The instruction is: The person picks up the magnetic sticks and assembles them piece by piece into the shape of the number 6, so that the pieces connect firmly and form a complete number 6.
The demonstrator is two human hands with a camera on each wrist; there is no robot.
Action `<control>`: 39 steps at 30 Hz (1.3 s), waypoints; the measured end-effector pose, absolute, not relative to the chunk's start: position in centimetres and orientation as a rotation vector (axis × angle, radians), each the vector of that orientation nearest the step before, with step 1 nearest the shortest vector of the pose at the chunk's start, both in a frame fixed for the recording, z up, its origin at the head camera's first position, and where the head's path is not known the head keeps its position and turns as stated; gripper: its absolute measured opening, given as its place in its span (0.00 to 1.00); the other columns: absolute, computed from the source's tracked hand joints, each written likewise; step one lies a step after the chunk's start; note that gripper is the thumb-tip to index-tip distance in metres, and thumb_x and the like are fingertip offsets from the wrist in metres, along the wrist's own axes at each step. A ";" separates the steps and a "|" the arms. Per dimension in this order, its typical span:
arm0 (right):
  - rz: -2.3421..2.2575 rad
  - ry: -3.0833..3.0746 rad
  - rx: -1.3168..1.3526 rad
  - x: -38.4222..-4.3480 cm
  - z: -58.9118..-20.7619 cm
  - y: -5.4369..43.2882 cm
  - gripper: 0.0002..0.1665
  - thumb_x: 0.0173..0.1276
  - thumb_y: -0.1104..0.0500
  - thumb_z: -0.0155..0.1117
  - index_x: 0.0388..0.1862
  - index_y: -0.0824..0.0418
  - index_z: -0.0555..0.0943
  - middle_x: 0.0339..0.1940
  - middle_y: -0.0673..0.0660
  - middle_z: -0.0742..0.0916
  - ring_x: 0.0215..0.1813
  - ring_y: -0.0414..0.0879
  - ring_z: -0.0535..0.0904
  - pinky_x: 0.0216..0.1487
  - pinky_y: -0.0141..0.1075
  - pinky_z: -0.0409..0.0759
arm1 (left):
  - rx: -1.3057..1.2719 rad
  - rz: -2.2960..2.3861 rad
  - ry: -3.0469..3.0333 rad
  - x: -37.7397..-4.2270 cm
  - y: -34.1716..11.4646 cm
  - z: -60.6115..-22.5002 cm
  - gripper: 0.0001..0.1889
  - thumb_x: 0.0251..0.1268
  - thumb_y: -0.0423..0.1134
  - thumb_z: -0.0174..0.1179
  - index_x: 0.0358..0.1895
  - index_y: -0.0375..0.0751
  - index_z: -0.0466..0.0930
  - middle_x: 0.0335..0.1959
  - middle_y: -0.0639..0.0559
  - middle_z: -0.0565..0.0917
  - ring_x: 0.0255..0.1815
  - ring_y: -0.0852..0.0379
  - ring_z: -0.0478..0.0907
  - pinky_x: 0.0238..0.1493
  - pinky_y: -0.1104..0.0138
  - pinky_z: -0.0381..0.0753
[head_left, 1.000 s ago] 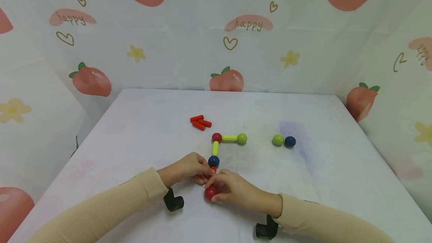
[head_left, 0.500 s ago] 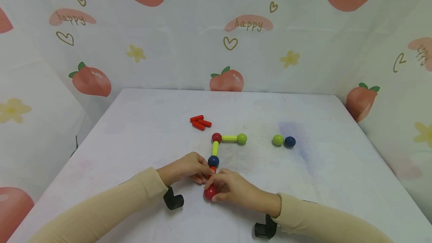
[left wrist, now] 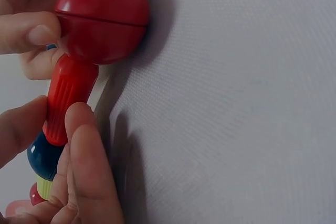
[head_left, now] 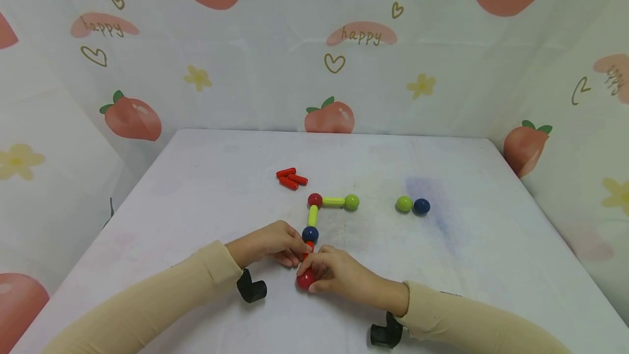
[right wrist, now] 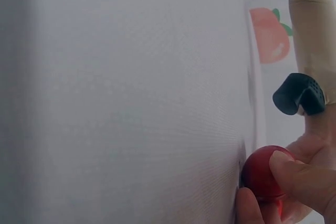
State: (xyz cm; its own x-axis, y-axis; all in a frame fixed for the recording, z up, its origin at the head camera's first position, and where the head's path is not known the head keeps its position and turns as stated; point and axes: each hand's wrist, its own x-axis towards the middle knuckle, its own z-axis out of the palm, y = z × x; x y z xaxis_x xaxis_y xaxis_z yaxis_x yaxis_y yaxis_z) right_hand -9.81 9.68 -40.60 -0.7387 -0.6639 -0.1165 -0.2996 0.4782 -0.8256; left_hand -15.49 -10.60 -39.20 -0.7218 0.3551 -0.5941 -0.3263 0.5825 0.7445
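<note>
My right hand (head_left: 346, 278) grips a glossy red ball (head_left: 306, 279) between thumb and fingers, low at the table. A short ribbed red rod (left wrist: 71, 88) meets this ball at one end and a dark blue ball (head_left: 310, 234) at the other. Thumb and finger of my left hand (head_left: 272, 243) pinch the red rod from both sides. Beyond the blue ball the chain runs on through a yellow-green rod (head_left: 313, 216) to a dark red ball (head_left: 315, 200). There it turns right, along another yellow-green rod (head_left: 333, 201), to a lime green ball (head_left: 351, 201).
Three loose red rods (head_left: 292, 178) lie in a small pile behind the chain. To the right, a green ball (head_left: 404, 204) and a blue ball (head_left: 421, 206) sit side by side on the white table (head_left: 236, 163). A patterned cloth (head_left: 275, 59) hangs behind.
Both hands keep their holds on the rod and red ball. The ball and the right hand have shifted very slightly up and left; otherwise the layout looks the same.
</note>
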 end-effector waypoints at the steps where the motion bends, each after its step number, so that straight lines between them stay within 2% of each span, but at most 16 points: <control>1: -1.167 2.305 -0.801 -9.8 -40.6 9.7 0.15 0.63 0.63 0.75 0.47 0.51 0.85 0.45 0.51 0.83 0.45 0.35 0.76 0.46 0.25 0.79 | 0.024 1.171 2.070 -15.5 -10.6 -39.2 0.09 0.69 0.38 0.65 0.40 0.34 0.87 0.18 0.54 0.81 0.18 0.65 0.77 0.27 0.78 0.80; 15: -1.170 2.297 -0.807 -9.8 -40.6 9.6 0.15 0.63 0.64 0.75 0.48 0.52 0.85 0.45 0.51 0.82 0.43 0.34 0.76 0.44 0.23 0.79 | 0.026 1.183 2.059 -15.4 -10.7 -39.2 0.09 0.69 0.38 0.64 0.41 0.34 0.87 0.18 0.55 0.81 0.18 0.66 0.77 0.26 0.77 0.80; 27: -1.157 2.320 -0.826 -9.8 -40.5 9.5 0.15 0.63 0.64 0.75 0.47 0.53 0.85 0.45 0.52 0.83 0.44 0.34 0.77 0.46 0.25 0.79 | 0.034 1.193 2.064 -15.3 -10.6 -39.2 0.10 0.69 0.38 0.64 0.41 0.33 0.87 0.19 0.54 0.81 0.17 0.65 0.76 0.26 0.78 0.80; 34: -1.162 2.310 -0.802 -9.8 -40.5 9.5 0.15 0.63 0.65 0.75 0.47 0.53 0.85 0.44 0.52 0.83 0.44 0.34 0.77 0.45 0.24 0.78 | 0.134 1.081 2.118 -15.4 -10.8 -38.6 0.12 0.72 0.41 0.63 0.40 0.34 0.86 0.24 0.52 0.84 0.21 0.64 0.79 0.29 0.76 0.82; 39: -1.159 2.293 -0.774 -9.9 -40.5 9.5 0.15 0.63 0.65 0.75 0.48 0.54 0.86 0.45 0.52 0.82 0.45 0.36 0.77 0.46 0.23 0.78 | 0.196 0.956 2.252 -16.8 -11.4 -37.6 0.13 0.72 0.43 0.62 0.41 0.34 0.86 0.29 0.50 0.86 0.27 0.61 0.80 0.34 0.72 0.84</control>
